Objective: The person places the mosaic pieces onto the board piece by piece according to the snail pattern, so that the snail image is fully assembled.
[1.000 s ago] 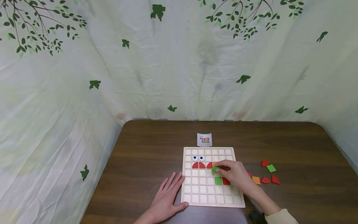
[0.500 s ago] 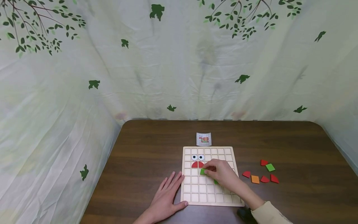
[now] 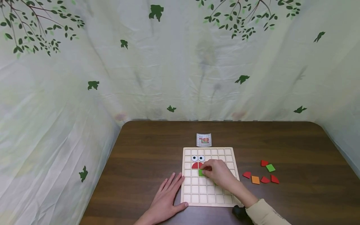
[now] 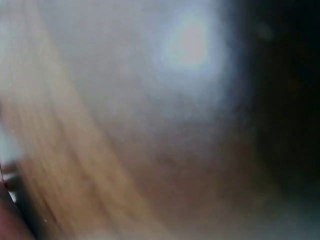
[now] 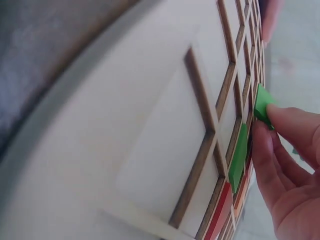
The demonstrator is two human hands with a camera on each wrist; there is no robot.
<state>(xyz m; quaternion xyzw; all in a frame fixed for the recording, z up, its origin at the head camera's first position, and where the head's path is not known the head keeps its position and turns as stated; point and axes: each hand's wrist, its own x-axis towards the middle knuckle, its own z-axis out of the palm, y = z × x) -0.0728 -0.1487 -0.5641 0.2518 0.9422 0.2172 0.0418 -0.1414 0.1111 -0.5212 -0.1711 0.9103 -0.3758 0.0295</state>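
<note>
In the head view, a pale wooden grid board [image 3: 194, 190] lies on the table. My right hand [image 3: 220, 173] pinches a green square tile [image 3: 201, 172] between thumb and fingers, just below two red quarter-round pieces [image 3: 195, 165]. The right wrist view shows this green tile tilted at the grid's dividers. Nearer that camera, another green tile [image 5: 239, 157] and a red piece [image 5: 220, 210] sit in the grid. My left hand [image 3: 167, 195] lies with fingers extended, fingertips and thumb at the board's left edge. Two eye discs [image 3: 197, 158] occupy cells above the red pieces.
A small picture card [image 3: 203, 140] lies behind the board. To the right are loose pieces: an orange square [image 3: 255, 180], a green square [image 3: 270, 167] and several red ones [image 3: 265, 180]. A leaf-print curtain [image 3: 180, 62] hangs behind the brown table [image 3: 146, 150].
My right hand has carried the green tile leftward across the board, from right of the middle to below the red quarter-rounds. The left hand stays at the board's edge.
</note>
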